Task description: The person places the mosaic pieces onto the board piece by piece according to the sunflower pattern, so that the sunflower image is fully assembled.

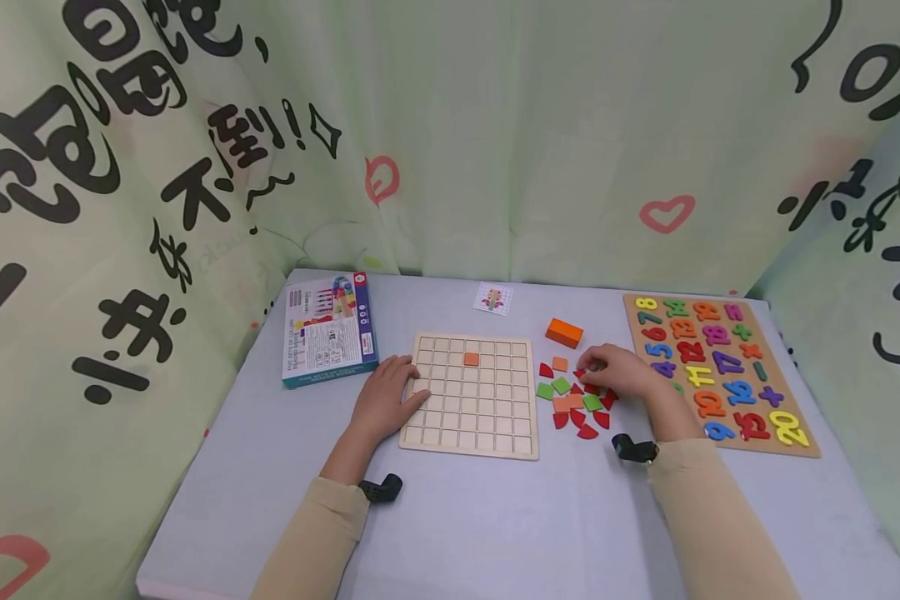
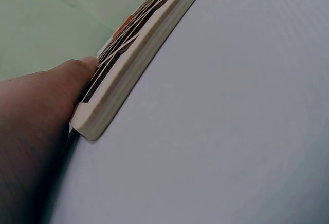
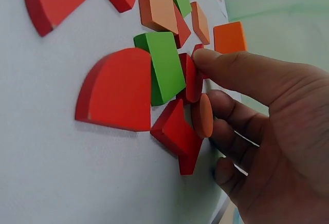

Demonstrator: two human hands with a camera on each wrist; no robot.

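A pale wooden grid board (image 1: 468, 408) lies on the table with one orange square (image 1: 471, 359) in an upper cell. My left hand (image 1: 385, 398) rests at its left edge, fingers extended along the side and thumb over the rim; the left wrist view shows that thumb (image 2: 77, 75) against the board's edge (image 2: 123, 80). Right of the board, my right hand (image 1: 617, 371) reaches into loose wooden pieces. Its fingertips pinch a small red piece (image 3: 200, 48), mostly hidden by them. Close by lie an orange rounded piece (image 3: 203, 116), a green square (image 3: 167, 67) and a red quarter-round (image 3: 118, 90).
A bright orange block (image 1: 564, 333) stands behind the pieces, and a small picture card (image 1: 492, 298) lies at the back. A boxed game (image 1: 328, 329) is at the left. To the right is a number puzzle board (image 1: 787, 437). Printed curtains (image 1: 510, 142) hang around the table.
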